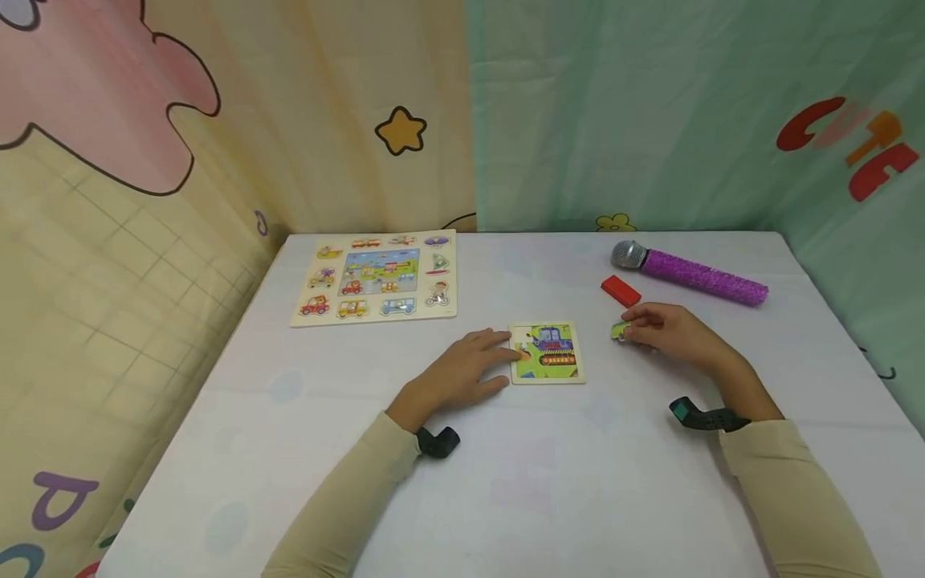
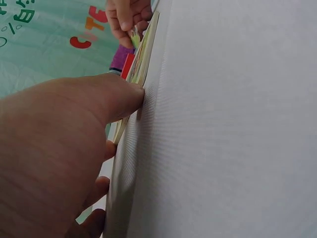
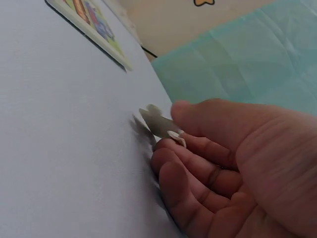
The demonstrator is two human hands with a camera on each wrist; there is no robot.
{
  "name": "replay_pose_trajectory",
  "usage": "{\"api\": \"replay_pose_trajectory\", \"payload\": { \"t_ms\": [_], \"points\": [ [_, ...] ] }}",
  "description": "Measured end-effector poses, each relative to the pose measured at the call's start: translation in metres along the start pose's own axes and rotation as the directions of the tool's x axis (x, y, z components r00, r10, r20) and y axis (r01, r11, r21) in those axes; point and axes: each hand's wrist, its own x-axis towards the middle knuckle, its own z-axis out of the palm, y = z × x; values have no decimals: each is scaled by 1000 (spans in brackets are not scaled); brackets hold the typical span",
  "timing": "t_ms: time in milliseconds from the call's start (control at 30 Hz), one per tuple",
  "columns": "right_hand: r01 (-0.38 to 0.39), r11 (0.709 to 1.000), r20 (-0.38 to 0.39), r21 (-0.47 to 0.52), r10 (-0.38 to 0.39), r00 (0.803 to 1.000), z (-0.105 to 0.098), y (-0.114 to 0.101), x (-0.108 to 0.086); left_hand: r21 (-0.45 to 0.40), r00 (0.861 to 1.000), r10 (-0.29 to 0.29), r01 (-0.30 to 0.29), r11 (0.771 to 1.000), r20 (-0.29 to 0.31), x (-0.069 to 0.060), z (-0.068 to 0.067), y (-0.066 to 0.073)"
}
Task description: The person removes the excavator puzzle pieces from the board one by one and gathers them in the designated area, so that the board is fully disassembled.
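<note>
A small square jigsaw puzzle with a blue and orange digger picture lies flat near the middle of the table. Its upper left corner shows a pale gap. My left hand rests at its left side, fingers spread, fingertips touching the frame's edge. In the left wrist view the thumb lies against that edge. To the right, my right hand pinches a green jigsaw piece between thumb and fingers, just above the table. The right wrist view shows the piece's plain back.
A red block lies just beyond my right hand. Behind it is a purple microphone with a silver head. A wooden vehicle peg puzzle board lies at the back left. Printed curtains hang behind the table.
</note>
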Motion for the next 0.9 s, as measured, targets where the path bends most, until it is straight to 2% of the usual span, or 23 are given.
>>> {"api": "replay_pose_trajectory", "payload": {
  "t_ms": [133, 300, 533, 667, 900],
  "points": [
    [14, 1000, 20, -16, -14, 1000, -4, 0, -1, 1, 1000, 6, -6, 1000, -8, 1, 1, -1],
    [47, 998, 0, -40, -47, 999, -3, 1, 1, 0, 1000, 2, -2, 1000, -6, 1, 1, 0],
    [138, 972, -47, -193, -149, 988, 4, 1, 1, 1, 1000, 2, -2, 1000, -3, 2, 2, 0],
    [144, 962, -47, -233, -159, 986, 6, 3, 1, -2, 1000, 7, -7, 1000, -7, 2, 3, 0],
    [146, 959, -37, -242, -160, 986, 8, 4, 2, 13, 1000, 1, -1, 1000, 1, 2, 3, -1]
  ]
}}
